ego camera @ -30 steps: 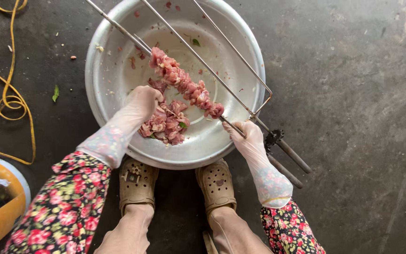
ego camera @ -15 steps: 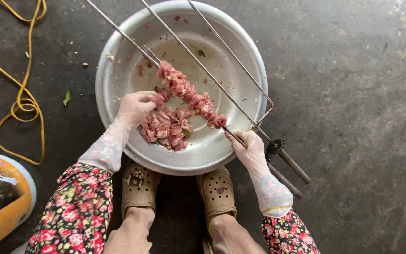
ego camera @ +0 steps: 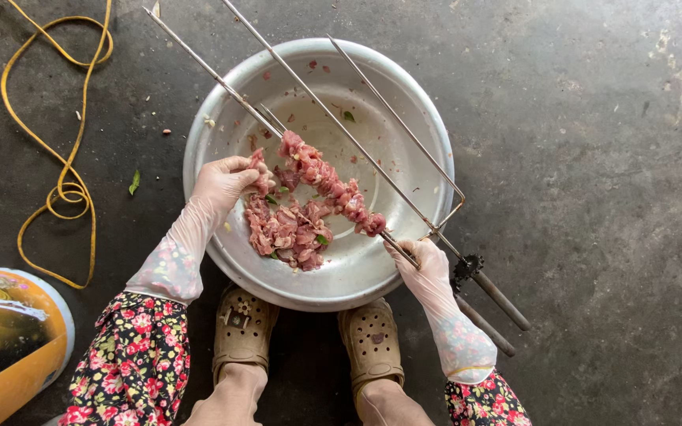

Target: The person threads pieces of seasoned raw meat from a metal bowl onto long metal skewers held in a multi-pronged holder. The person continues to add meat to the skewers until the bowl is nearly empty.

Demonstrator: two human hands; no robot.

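Head view looks straight down on your two gloved hands over a wide metal basin [ego camera: 436,170] on the dark concrete floor [ego camera: 593,158]. Your left hand [ego camera: 222,185] has its fingers pinched together on a piece of raw meat [ego camera: 259,180] at the near side of the loaded skewer [ego camera: 327,183], whose row of pink chunks runs slantwise above the basin. Your right hand [ego camera: 424,264] is closed around that skewer's shaft just below the lowest chunk, holding it steady at the basin's front rim. A loose heap of cut meat [ego camera: 286,233] lies on the basin floor beneath the skewer, between your hands. Two more long metal skewers [ego camera: 388,110] rest across the basin, bare of meat, their dark handles [ego camera: 499,296] lying on the floor to your right. By the look of it you are in the threading step, with part of the skewer filled and a good pile waiting; the next move would call for bringing the pinched piece to the free point and pushing it down against the others while your right hand keeps the shaft from turning. A yellow cord [ego camera: 65,189] and a yellow drum [ego camera: 9,339] sit off to your left, well apart.
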